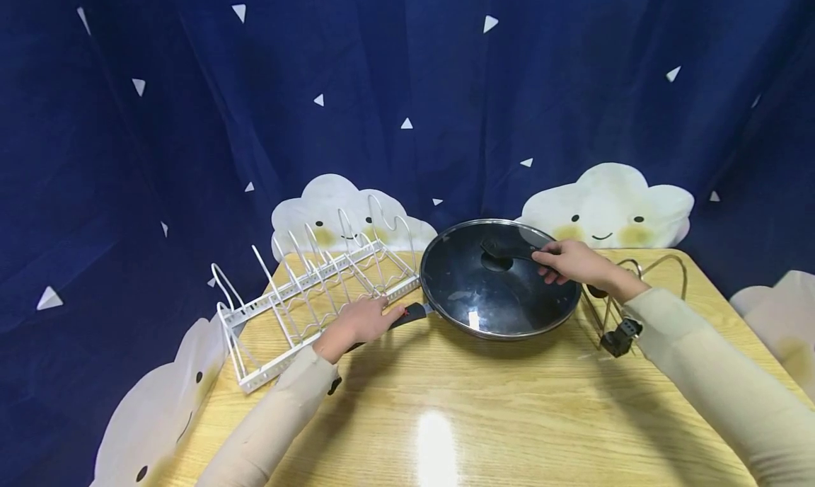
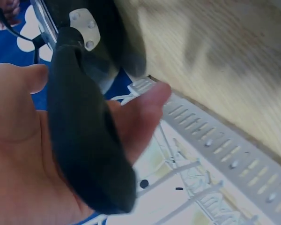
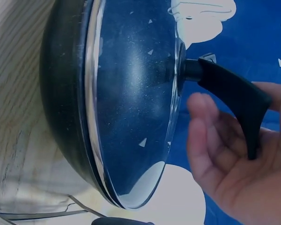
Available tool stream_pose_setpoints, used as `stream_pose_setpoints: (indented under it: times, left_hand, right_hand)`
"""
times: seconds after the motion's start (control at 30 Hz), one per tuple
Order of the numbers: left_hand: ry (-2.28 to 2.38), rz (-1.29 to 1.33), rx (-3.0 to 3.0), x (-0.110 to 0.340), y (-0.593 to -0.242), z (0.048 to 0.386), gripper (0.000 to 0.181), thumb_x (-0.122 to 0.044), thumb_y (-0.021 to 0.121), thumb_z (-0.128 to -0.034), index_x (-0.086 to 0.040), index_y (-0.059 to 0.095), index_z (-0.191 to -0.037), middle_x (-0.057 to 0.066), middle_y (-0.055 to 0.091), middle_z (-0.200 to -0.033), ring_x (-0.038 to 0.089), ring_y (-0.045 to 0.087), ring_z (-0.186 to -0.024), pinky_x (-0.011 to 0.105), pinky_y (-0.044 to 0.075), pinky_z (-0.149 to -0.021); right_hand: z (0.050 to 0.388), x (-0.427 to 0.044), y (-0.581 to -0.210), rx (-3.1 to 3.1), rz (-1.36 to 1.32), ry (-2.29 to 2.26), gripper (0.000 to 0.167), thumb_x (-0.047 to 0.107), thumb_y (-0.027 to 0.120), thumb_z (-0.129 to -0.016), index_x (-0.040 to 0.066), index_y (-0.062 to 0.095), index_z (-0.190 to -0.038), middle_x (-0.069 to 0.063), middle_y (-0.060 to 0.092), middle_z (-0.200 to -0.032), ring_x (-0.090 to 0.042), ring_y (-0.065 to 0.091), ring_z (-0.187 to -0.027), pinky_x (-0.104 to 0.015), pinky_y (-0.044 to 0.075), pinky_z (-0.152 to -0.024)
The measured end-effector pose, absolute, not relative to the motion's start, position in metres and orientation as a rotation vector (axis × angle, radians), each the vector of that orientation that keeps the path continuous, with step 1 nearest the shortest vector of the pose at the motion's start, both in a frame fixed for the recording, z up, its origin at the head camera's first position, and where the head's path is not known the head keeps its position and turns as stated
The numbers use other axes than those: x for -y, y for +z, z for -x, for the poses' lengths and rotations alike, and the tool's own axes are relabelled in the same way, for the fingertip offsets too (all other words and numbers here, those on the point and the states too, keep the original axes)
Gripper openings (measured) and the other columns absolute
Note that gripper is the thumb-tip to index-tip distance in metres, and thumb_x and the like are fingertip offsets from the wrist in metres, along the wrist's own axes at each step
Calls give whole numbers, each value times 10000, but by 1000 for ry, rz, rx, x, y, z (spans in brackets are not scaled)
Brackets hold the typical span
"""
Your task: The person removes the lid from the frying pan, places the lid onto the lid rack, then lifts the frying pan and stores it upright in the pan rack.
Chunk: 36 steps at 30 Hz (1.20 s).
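A black wok (image 3: 61, 93) stands on the table, covered by a glass lid (image 1: 458, 289) with a metal rim. Its long black handle (image 2: 84, 136) lies across the palm of my left hand (image 1: 363, 320); the thumb and fingers spread to either side without closing over it. Above the lid, my right hand (image 1: 576, 264) is at the curved black lid handle (image 3: 234, 93). The handle's tip is against the palm, fingers loosely bent beside it with a gap between fingertips and handle.
A white wire rack (image 1: 280, 367) stands left of the wok, close beneath my left forearm. Right of the wok, partly behind my right wrist, is a bronze-coloured wire stand (image 1: 684, 274). A dark blue curtain (image 1: 382, 62) with cloud shapes hangs behind the wooden table (image 1: 509, 416).
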<state>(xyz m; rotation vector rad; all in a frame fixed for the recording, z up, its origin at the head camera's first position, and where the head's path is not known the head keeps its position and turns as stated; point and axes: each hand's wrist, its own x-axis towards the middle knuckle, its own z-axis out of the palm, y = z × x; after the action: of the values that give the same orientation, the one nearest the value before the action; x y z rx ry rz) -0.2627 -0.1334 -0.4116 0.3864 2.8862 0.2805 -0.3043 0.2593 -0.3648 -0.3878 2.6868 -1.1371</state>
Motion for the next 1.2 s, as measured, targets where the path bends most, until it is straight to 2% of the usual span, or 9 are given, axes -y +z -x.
stream_pose_setpoints:
  times: [0.1, 0.27, 0.4, 0.53, 0.7, 0.83, 1.0, 1.2]
  left_hand:
    - [283, -404, -2851, 138, -415, 264, 603, -554, 310, -980, -81, 566, -1252, 142, 632, -1125, 340, 595, -1014, 493, 453, -839]
    - [469, -415, -2717, 143, -416, 263, 484, -538, 328, -987, -116, 563, -1003, 89, 668, -785, 254, 651, -672, 370, 478, -633]
    - [688, -375, -2577, 148, -420, 263, 520, -534, 363, -982, -56, 567, -978, 132, 675, -793, 297, 675, -680, 385, 537, -607]
    - [813, -357, -2483, 153, -425, 264, 602, -533, 385, -976, 25, 603, -1034, 138, 689, -791, 324, 684, -724, 413, 559, -623]
    - [937, -373, -2377, 155, -430, 267, 668, -516, 376, -986, 100, 634, -966, 127, 686, -721, 316, 688, -689, 437, 560, -624]
    - [958, -388, -2346, 156, -433, 269, 706, -532, 368, -982, 109, 649, -887, 114, 678, -683, 273, 684, -638, 426, 561, -616]
    - [993, -368, -2319, 157, -433, 270, 725, -555, 395, -964, 121, 640, -870, 125, 668, -645, 212, 655, -538, 387, 560, -553]
    - [1024, -336, -2295, 157, -432, 269, 737, -557, 429, -951, 149, 620, -863, 96, 615, -553, 147, 566, -433, 306, 508, -444]
  right_hand:
    - [310, -261, -365, -2610, 381, -1209, 333, 246, 489, -996, -79, 560, -1016, -151, 633, -891, -205, 648, -750, -362, 545, -652]
    - [317, -262, -368, -2540, 335, -1304, 354, 242, 526, -978, -98, 561, -1069, -144, 632, -891, -174, 640, -743, -332, 538, -646]
    - [324, -262, -372, -2511, 286, -1337, 396, 266, 576, -953, -93, 573, -1120, -123, 661, -866, -166, 636, -737, -300, 527, -633]
    - [330, -261, -372, -2479, 265, -1352, 442, 278, 615, -927, -90, 559, -1167, -93, 679, -839, -197, 639, -751, -311, 529, -638]
    - [337, -261, -372, -2363, 283, -1372, 506, 270, 619, -919, -118, 505, -1224, -41, 663, -886, -173, 644, -796, -362, 538, -722]
    - [342, -260, -372, -2234, 299, -1389, 480, 243, 563, -952, -141, 464, -1222, -109, 647, -977, -174, 645, -828, -354, 536, -741]
    - [347, -259, -369, -2154, 336, -1346, 423, 222, 506, -977, -136, 457, -1198, -141, 644, -996, -179, 641, -826, -340, 533, -728]
    - [353, -260, -368, -1957, 331, -1357, 449, 207, 407, -1017, -172, 417, -1259, -211, 625, -1116, -232, 648, -930, -390, 527, -826]
